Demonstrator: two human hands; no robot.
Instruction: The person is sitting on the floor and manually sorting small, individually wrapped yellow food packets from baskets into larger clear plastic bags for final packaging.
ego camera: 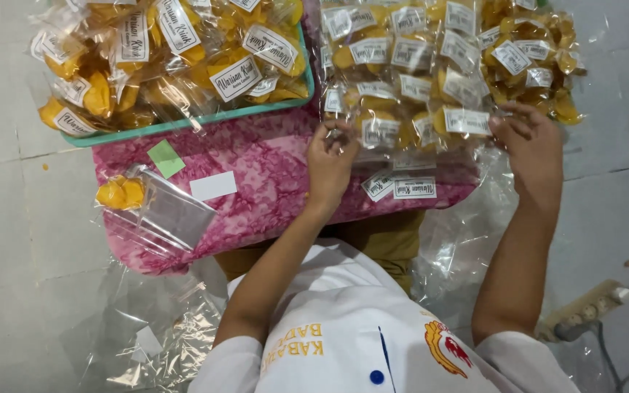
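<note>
Both hands, left hand and right hand, fingers curled, pinching clear snack packet.

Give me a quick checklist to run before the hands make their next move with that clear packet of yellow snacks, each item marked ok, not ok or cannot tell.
1. Left hand on the clear packet edge: ok, fingers pinch it.
2. Right hand on the opposite edge: ok.
3. Packet sealed: cannot tell, glare on the plastic.
4. White label on the packet: ok.
5. Room on the pink cloth: ok, a bare patch beside the left hand.
6. Teal tray has room: not ok, heaped with packets.
</note>
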